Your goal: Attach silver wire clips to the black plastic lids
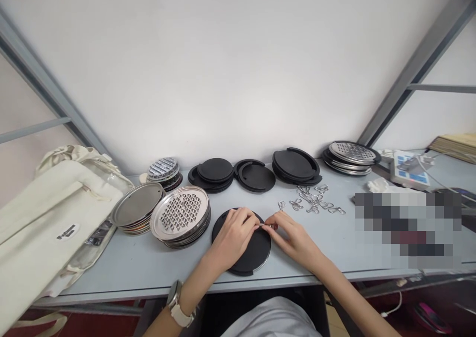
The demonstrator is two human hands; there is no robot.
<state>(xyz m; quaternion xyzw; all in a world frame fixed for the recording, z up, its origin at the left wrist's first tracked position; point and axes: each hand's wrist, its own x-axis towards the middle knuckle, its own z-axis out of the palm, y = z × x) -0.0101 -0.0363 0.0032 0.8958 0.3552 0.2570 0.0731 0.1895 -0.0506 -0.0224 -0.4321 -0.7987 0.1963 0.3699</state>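
A black round disc (pixel 256 252) lies on the table in front of me, with a thin silvery edge at its lower right. My left hand (pixel 234 233) rests over its upper part, thumb and fingertips pinched at the right rim. There my right hand (pixel 292 238) pinches a small metal wire clip (pixel 263 224), mostly hidden by the fingers of both hands. Similar wire clips (pixel 313 200) are scattered just beyond my right hand. To the left of the black disc stands a stack of metal grater discs (pixel 182 213).
Plain metal discs (pixel 137 205) and patterned discs (pixel 163 168) are stacked at left, beside a cream bag (pixel 74 198). Black round parts (pixel 256 176) line the wall. Grater discs (pixel 351 153) sit back right, near a power strip (pixel 411 168) and a blurred-out patch.
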